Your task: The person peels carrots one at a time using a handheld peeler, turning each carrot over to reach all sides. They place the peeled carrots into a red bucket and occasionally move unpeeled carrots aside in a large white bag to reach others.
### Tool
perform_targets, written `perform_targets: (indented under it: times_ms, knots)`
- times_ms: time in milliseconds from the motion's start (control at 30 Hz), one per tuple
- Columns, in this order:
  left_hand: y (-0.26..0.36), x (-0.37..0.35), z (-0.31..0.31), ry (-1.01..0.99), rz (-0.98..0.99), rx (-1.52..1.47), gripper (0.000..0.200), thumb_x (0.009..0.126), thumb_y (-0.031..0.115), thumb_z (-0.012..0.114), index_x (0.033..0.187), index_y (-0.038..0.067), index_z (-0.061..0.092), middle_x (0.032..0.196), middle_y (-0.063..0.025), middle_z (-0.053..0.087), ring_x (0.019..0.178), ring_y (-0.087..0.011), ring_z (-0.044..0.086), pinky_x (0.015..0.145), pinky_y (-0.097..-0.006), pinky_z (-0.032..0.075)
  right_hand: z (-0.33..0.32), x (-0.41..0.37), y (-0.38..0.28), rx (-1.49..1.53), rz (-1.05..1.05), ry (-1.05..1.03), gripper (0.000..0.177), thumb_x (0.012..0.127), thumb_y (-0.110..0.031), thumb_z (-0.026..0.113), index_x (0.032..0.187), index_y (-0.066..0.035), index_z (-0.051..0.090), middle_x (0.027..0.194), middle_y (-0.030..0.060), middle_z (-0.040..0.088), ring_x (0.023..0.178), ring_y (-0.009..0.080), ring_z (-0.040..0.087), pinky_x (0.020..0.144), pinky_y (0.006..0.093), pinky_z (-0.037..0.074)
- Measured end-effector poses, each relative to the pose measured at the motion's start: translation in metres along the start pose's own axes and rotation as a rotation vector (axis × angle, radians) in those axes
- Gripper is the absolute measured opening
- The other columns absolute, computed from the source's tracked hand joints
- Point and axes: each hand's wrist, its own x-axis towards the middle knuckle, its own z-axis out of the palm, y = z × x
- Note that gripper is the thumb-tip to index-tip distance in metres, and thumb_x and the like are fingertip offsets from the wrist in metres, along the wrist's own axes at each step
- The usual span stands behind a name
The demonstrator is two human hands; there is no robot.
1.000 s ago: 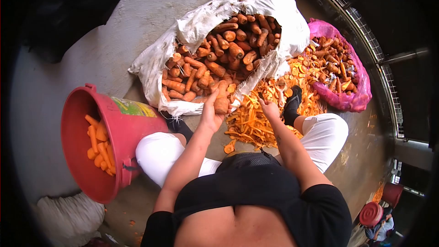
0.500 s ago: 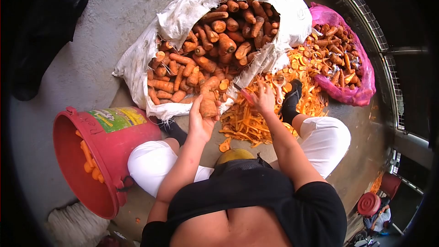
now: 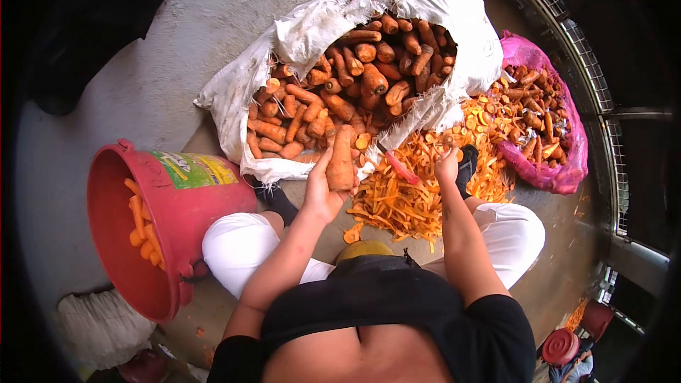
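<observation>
My left hand (image 3: 325, 188) is wrapped round a thick unpeeled carrot (image 3: 342, 163), held upright just in front of the white sack (image 3: 234, 110) of carrots. Over the orange peelings (image 3: 404, 206), my right hand (image 3: 446, 167) is closed on a peeler (image 3: 448, 142), mostly covered by the fingers. A knife with a red handle (image 3: 402, 169) lies on the peelings between my hands, its dark blade pointing toward the sack.
A red bucket (image 3: 202, 206) with peeled carrots (image 3: 144, 230) lies tipped at the left. At the right is a pink sack (image 3: 543, 174) of carrot pieces. My feet flank the peelings. Another person (image 3: 580, 367) is partly visible at the lower right, near a red stool (image 3: 560, 347).
My right hand has let go of the red knife, moved right and closed on the peeler. The carrot in my left hand is more upright. The whole view has shifted slightly.
</observation>
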Motion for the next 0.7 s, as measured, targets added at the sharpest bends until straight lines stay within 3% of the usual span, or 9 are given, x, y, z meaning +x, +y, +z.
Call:
perform_targets:
  times_ms: [100,233,267,367,433,500,533,633,700]
  knots:
    - [0.001,-0.005,0.006,-0.050,-0.008,-0.037,0.043,0.095,0.041,0.042,0.109,0.002,0.053,0.081,-0.0089,0.059,0.066,-0.0191,0.058,0.056,-0.0297,0.047,-0.035,-0.032,-0.024,0.196,0.066,0.012,0.048,0.087,-0.013,0.055,0.130,-0.009,0.034,0.109,0.0238,0.057,0.094,0.0419,0.059,0.083,0.0441,0.047]
    - [-0.001,-0.016,0.009,-0.035,0.054,0.020,0.038,0.094,0.040,0.046,0.108,0.005,0.054,0.083,-0.0096,0.060,0.069,-0.0198,0.059,0.058,-0.0303,0.048,-0.050,-0.047,-0.034,0.905,-0.013,-0.138,0.052,0.081,-0.003,0.060,0.129,0.001,0.040,0.087,0.0139,0.061,0.076,0.0217,0.062,0.056,0.0324,0.046]
    - [-0.003,-0.016,0.006,-0.040,0.058,0.043,0.037,0.094,0.039,0.047,0.108,0.005,0.053,0.083,-0.0096,0.060,0.069,-0.0199,0.060,0.058,-0.0303,0.048,-0.062,-0.050,-0.036,0.923,-0.051,-0.309,0.047,0.078,-0.001,0.062,0.123,0.002,0.049,0.087,0.0107,0.060,0.075,0.0162,0.060,0.054,0.0281,0.044]
    - [-0.006,-0.026,0.016,0.022,0.080,0.053,0.037,0.094,0.038,0.048,0.114,0.007,0.052,0.088,-0.0081,0.061,0.075,-0.0191,0.061,0.060,-0.0306,0.049,-0.125,-0.098,-0.077,0.822,-0.313,-0.634,0.041,0.084,-0.008,0.063,0.123,-0.002,0.050,0.089,0.0052,0.062,0.072,0.0105,0.054,0.056,0.0234,0.039]
    - [-0.008,-0.027,-0.005,-0.015,0.033,0.086,0.037,0.094,0.036,0.048,0.119,0.010,0.050,0.098,-0.0065,0.063,0.084,-0.0174,0.063,0.065,-0.0298,0.051,-0.162,-0.154,-0.109,0.909,-0.473,-0.662,0.042,0.087,-0.013,0.063,0.126,-0.007,0.049,0.089,0.0030,0.061,0.073,0.0081,0.052,0.060,0.0209,0.036]
    - [-0.010,-0.031,-0.012,-0.034,0.012,0.112,0.038,0.095,0.036,0.045,0.122,0.010,0.049,0.101,-0.0054,0.063,0.084,-0.0170,0.064,0.065,-0.0298,0.051,-0.179,-0.177,-0.119,0.871,-0.517,-0.760,0.042,0.091,-0.011,0.058,0.129,-0.006,0.043,0.103,0.0068,0.062,0.091,0.0110,0.054,0.080,0.0271,0.043]
    - [-0.011,-0.034,-0.014,-0.057,0.009,0.124,0.038,0.095,0.037,0.044,0.122,0.010,0.050,0.100,-0.0056,0.063,0.083,-0.0168,0.064,0.064,-0.0298,0.051,-0.174,-0.186,-0.120,0.907,-0.584,-0.715,0.031,0.094,-0.021,0.057,0.121,-0.006,0.051,0.085,0.0000,0.058,0.071,0.0060,0.048,0.061,0.0206,0.036]
    - [-0.012,-0.048,-0.017,-0.167,0.014,0.143,0.039,0.095,0.037,0.042,0.120,0.009,0.051,0.092,-0.0060,0.064,0.072,-0.0154,0.063,0.056,-0.0278,0.050,-0.170,-0.197,-0.123,0.776,-0.663,-0.683,0.031,0.096,-0.029,0.053,0.115,-0.004,0.056,0.093,0.0042,0.062,0.081,0.0109,0.055,0.074,0.0279,0.046]
    - [-0.010,-0.057,-0.018,-0.166,-0.007,0.151,0.038,0.095,0.037,0.042,0.120,0.009,0.051,0.089,-0.0059,0.063,0.068,-0.0147,0.062,0.052,-0.0266,0.049,-0.156,-0.197,-0.125,0.528,-0.733,-0.418,0.055,0.096,-0.050,0.043,0.079,-0.005,0.068,0.063,0.0044,0.059,0.061,0.0146,0.056,0.061,0.0302,0.046]
